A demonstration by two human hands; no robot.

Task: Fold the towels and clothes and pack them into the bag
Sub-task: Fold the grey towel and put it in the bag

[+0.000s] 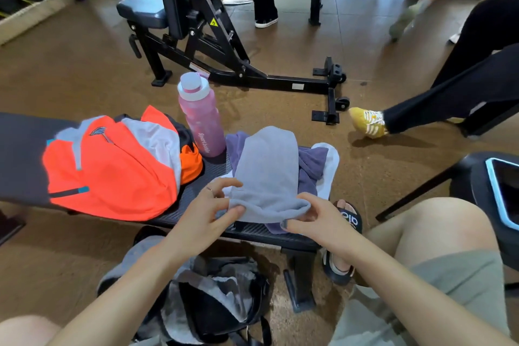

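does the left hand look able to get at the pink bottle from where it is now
Probably yes. The pink bottle stands upright on the bench beyond the left hand, with bare bench top between them. But that hand is pinching the grey towel, so it would have to let go first.

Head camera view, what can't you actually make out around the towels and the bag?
- Purple cloth: mostly covered by the grey towel, so its shape and kind are unclear.
- White cloth: only an edge shows past the pile.
- Bag on the floor: the left forearm crosses it and the bottom edge cuts it off; contents unclear.
- Right hand: fingertips are tucked under the towel's fold.
- Phone: cut off by the right edge.
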